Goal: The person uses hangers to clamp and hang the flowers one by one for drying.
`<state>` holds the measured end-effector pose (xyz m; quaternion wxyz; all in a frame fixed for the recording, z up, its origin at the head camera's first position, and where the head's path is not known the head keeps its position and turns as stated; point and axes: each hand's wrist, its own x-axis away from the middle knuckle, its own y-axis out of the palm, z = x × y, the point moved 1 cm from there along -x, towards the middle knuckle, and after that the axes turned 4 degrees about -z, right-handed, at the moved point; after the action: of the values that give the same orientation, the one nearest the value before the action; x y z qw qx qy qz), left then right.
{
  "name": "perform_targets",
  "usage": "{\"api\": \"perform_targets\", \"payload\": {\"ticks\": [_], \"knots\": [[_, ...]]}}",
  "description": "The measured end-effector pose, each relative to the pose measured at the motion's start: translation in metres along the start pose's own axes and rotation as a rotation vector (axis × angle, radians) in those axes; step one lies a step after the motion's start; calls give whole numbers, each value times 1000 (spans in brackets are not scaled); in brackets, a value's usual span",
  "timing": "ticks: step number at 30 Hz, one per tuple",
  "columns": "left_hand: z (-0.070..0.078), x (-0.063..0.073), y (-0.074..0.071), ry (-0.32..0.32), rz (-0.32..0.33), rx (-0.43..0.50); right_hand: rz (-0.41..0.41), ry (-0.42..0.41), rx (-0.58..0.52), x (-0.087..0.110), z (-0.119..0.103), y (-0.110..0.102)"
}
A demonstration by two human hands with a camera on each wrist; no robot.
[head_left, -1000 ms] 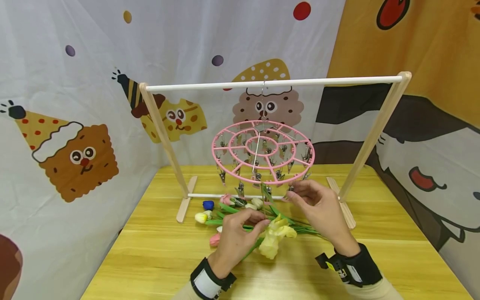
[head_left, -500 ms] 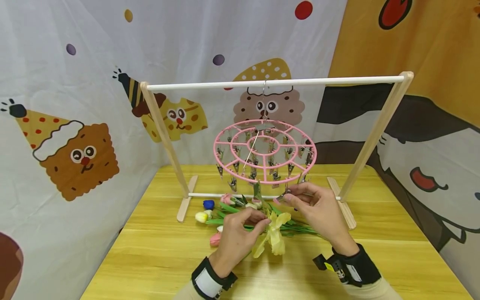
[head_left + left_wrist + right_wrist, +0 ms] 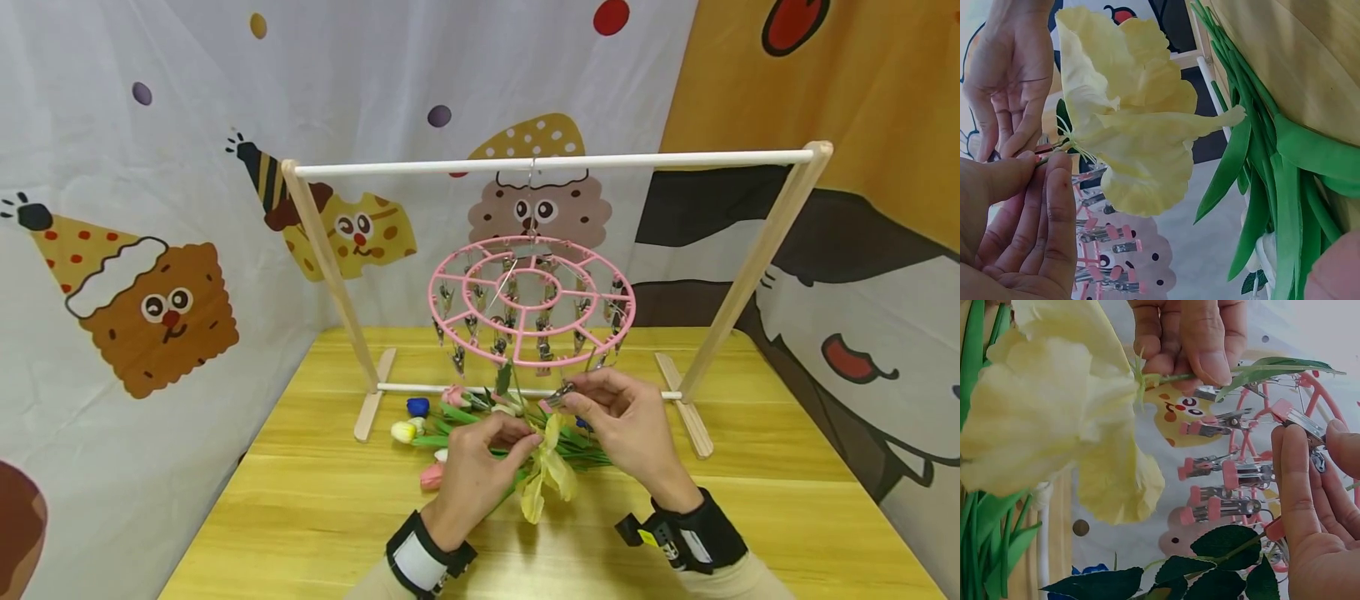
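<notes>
In the head view my left hand (image 3: 480, 471) pinches the thin stem of a yellow artificial flower (image 3: 553, 475), whose bloom hangs downward below the fingertips. A green leaf (image 3: 1272, 372) on that stem shows beyond the left fingers in the right wrist view. My right hand (image 3: 626, 425) pinches a metal clip (image 3: 1302, 420) with pink tips between thumb and fingers. The clip, close to the stem but apart from it, hangs from a round pink clip hanger (image 3: 534, 364) just above both hands.
A wooden stand with a white top bar (image 3: 420, 169) bears the hanger. Several artificial tulips, among them a pink tulip (image 3: 432, 476) and a blue tulip (image 3: 417, 407), lie on the wooden table (image 3: 315, 517). Dark green leaves (image 3: 1225, 550) hang near the right hand.
My right hand has moved slightly left and down with the clip, which now tilts toward the stem. The hanger has turned. The yellow bloom has rotated in my left hand.
</notes>
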<state>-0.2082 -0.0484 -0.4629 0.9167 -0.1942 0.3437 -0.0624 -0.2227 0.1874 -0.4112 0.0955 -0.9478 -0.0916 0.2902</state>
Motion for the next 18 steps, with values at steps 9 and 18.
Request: {"api": "perform_targets", "payload": {"ticks": [9,18], "knots": [[-2,-1,0,-32,-1,20,47,-33,5,0,3,6],[-4,-1,1,-20,19,32,101,-56,4,2,7,11]]}}
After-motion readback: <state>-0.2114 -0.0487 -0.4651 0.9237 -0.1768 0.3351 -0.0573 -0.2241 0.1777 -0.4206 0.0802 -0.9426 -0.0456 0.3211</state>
